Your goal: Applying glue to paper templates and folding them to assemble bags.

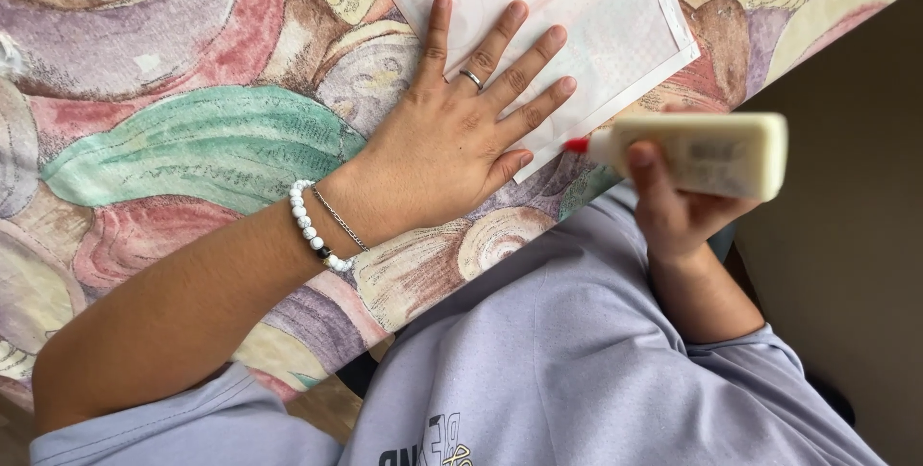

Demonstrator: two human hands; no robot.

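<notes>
My left hand (460, 129) lies flat with fingers spread on a white paper sheet (615, 14) that rests on the patterned tablecloth (192, 139). It wears a ring, and a white bead bracelet (312, 226) circles the wrist. My right hand (673, 211) grips a cream-coloured glue bottle (711, 153) held sideways just off the table edge. The bottle's red tip (577, 145) points left, close to the paper's near corner and my left little finger.
The tablecloth shows large shell shapes in green, pink and purple. The table edge runs diagonally from lower left to upper right. My lavender shirt (577, 370) fills the lower middle; a dark wall or floor area (856, 264) lies to the right.
</notes>
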